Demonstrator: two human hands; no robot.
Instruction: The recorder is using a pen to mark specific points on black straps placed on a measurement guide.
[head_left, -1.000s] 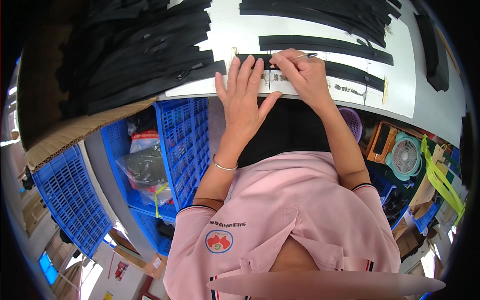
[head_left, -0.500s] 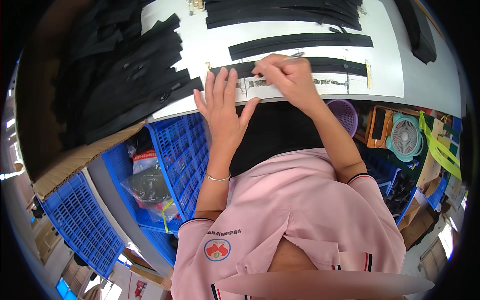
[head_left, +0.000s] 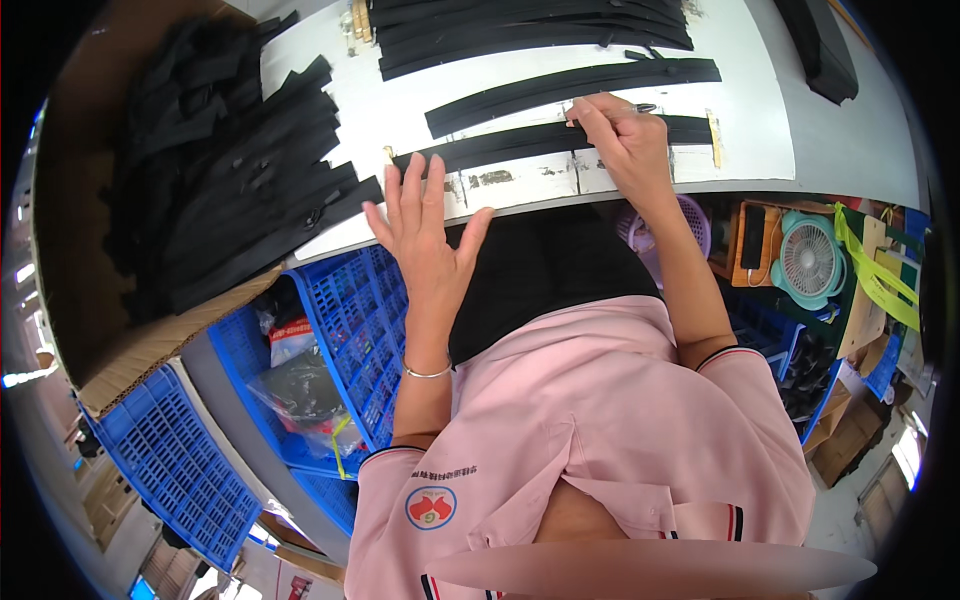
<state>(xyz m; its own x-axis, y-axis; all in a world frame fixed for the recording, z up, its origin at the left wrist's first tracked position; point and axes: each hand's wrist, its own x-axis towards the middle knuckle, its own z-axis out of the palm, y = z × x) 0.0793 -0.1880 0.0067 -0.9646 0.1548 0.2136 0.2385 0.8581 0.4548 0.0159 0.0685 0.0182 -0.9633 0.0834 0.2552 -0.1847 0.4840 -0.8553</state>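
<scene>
A long black zipper strip (head_left: 500,147) lies across the white board (head_left: 745,160), close to its near edge. My left hand (head_left: 430,235) rests with fingers spread, its fingertips at the left end of this strip. My right hand (head_left: 632,150) is closed around a slim pen (head_left: 646,108), over the right half of the same strip; the pen's tip is hidden by the fingers. Dark marks and lines show on the board just below the strip. Farther back lies a second black strip (head_left: 570,93), slightly bowed.
Several black strips are stacked (head_left: 530,42) at the far side. A heap of black strips (head_left: 235,200) fills the left, by a cardboard box edge (head_left: 170,345). Blue crates (head_left: 355,330), a purple basket (head_left: 692,225) and a teal fan (head_left: 808,258) sit below the table edge.
My right hand has moved to the right along the near strip with the pen. The left hand stays at the strip's left end. The whole view has shifted a little.
</scene>
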